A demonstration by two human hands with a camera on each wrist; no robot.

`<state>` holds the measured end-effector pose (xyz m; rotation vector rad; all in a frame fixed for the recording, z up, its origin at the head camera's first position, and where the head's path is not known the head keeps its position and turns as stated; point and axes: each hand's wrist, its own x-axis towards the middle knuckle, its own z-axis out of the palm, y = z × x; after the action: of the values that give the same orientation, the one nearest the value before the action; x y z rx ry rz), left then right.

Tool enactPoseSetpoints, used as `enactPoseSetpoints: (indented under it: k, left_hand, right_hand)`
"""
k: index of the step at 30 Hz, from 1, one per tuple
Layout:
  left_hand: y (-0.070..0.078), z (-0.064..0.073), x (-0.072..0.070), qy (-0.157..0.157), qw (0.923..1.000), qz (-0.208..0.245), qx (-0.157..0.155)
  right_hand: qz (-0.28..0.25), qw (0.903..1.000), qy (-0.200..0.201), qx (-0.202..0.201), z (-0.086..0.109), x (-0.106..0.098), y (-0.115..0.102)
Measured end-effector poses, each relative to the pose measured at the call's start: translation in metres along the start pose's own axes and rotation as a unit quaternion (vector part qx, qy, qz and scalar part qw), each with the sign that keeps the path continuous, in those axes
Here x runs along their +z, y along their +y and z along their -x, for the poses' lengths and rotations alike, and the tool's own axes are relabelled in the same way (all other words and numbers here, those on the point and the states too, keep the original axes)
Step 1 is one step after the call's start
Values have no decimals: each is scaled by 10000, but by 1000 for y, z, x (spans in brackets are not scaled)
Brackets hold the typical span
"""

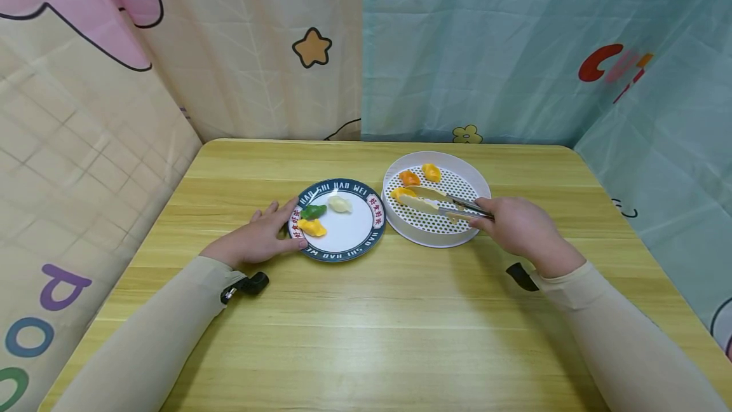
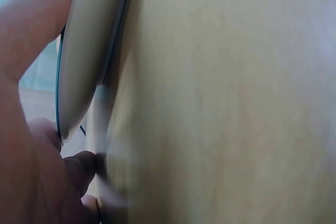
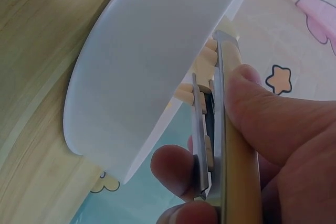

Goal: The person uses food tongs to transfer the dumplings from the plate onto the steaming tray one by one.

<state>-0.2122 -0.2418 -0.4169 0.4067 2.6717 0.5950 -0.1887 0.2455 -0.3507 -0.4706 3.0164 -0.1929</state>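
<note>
My left hand rests at the left side of a round plate with a dark patterned rim, thumb and forefinger touching the rim, fingers spread. On the plate lie a green dumpling, a yellow dumpling and a whitish one. My right hand grips a pair of tongs by the handles. The tongs' pale ends reach into a white round steamer basket, at a yellow dumpling. Whether they clasp it cannot be told. An orange dumpling and another yellow dumpling lie behind.
Plate and steamer basket stand side by side on a wood-grain table. Printed curtains hang behind the table's back edge and along both sides. The basket's bottom is full of small holes.
</note>
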Motion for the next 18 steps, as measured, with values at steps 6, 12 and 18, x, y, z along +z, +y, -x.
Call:
enactPoseSetpoints:
  k: [6, 12, 18]
  left_hand:
    - [0, 0, 0, -21, 10000, -42, -58]
    - [1, 0, -1, -27, 9999, -53, -110]
    - [2, 1, -1, -39, 9999, -40, -114]
  right_hand:
    - [8, 10000, 12, 8, 0, 0, -1]
    - [40, 10000, 11, 0, 1, -1, -1]
    - [-58, 9998, 166, 45, 2, -4, -1]
